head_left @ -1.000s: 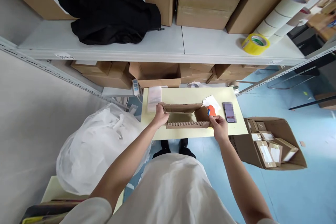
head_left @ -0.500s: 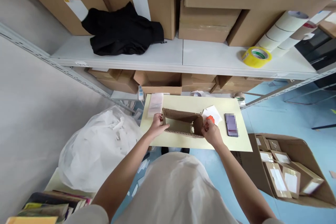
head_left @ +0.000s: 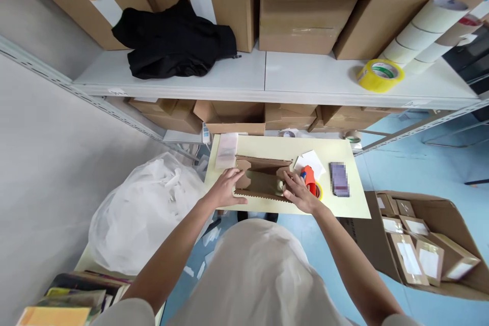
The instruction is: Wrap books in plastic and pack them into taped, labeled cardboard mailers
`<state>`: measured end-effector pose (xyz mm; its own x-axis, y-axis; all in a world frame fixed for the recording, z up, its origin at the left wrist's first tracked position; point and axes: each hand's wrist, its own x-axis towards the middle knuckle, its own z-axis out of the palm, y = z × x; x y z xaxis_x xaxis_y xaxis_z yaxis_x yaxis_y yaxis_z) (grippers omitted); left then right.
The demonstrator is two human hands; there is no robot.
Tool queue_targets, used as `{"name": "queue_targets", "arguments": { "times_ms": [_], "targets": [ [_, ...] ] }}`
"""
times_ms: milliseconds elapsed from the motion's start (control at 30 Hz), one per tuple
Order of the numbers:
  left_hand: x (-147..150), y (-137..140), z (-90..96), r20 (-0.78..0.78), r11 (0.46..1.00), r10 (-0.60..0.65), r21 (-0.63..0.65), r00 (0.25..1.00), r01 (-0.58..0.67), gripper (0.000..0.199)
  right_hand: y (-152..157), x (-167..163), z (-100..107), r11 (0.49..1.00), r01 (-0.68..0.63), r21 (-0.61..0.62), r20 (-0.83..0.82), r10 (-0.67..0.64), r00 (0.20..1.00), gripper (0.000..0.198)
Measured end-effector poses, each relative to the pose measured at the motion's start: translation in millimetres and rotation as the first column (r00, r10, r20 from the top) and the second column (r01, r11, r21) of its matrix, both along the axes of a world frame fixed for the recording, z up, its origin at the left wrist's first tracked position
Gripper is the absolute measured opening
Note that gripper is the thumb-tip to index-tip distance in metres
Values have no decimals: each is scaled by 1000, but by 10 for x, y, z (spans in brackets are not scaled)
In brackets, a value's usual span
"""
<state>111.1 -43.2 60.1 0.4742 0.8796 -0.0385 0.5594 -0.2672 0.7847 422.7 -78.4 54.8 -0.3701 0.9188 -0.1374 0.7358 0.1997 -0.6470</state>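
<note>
A small cardboard box (head_left: 263, 194) stands on the pale yellow table (head_left: 328, 147), its top open and its short end flaps tilted inward. At the box's left end my left hand (head_left: 226, 188) rests its fingers on the flap, thumb stretched out along the near side. My right hand (head_left: 301, 191) lies against the right end flap with fingers spread. Just right of that hand is an orange tape dispenser (head_left: 309, 178) with a yellow tape roll, partly covered by the hand. White paper sheets (head_left: 311, 162) lie behind it.
A phone (head_left: 339, 179) is at the table's right. A pinkish-white packet (head_left: 226, 150) lies at the back left. A large carton (head_left: 454, 214) with several sealed parcels stands right. A white plastic bag (head_left: 141, 214) bulges at left. A shelf (head_left: 229, 90) crosses ahead.
Both end flaps have been folded inward. My hands have gone from pinching the box's ends to lying with opened fingers on the flaps. More of the tape dispenser shows.
</note>
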Motion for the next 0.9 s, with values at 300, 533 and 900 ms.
{"name": "queue_targets", "arguments": {
  "times_ms": [300,533,900],
  "targets": [
    [-8,-19,-204,-134,972,7,232,991,25,40,-10,118,-137,998,-50,23,-85,52,995,74],
    [62,-163,-437,192,919,316,181,929,-350,28,-253,4,-397,890,438,123,-313,-384,868,39],
    [87,-86,-646,294,904,421,-57,858,-424,53,400,120,27,958,221,184,-128,-200,971,90]
  ]
}}
